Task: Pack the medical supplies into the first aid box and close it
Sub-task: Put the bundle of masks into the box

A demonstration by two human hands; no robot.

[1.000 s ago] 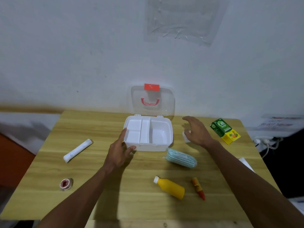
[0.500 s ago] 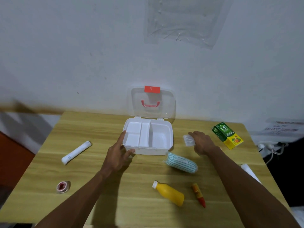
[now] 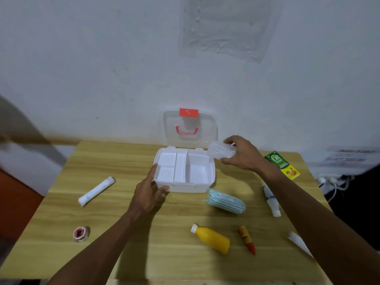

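The white first aid box stands open near the wall, its clear lid upright with a red latch and handle; its compartments are empty. My left hand rests against the box's front left corner, thumb and fingers touching its wall. My right hand holds a small clear plastic packet just above the box's back right corner. On the table lie a striped teal pack, a yellow bottle, a red-orange tube, a white roll and a tape roll.
A green and yellow carton lies at the right. Beside my right forearm are a white tube and another white tube near the table's right edge. Cables hang beyond that edge. The wall is right behind the box.
My right hand closed on the clear packet lying right of the box, lifted it and carried it left toward the box's back right corner. My left hand stayed on the box.
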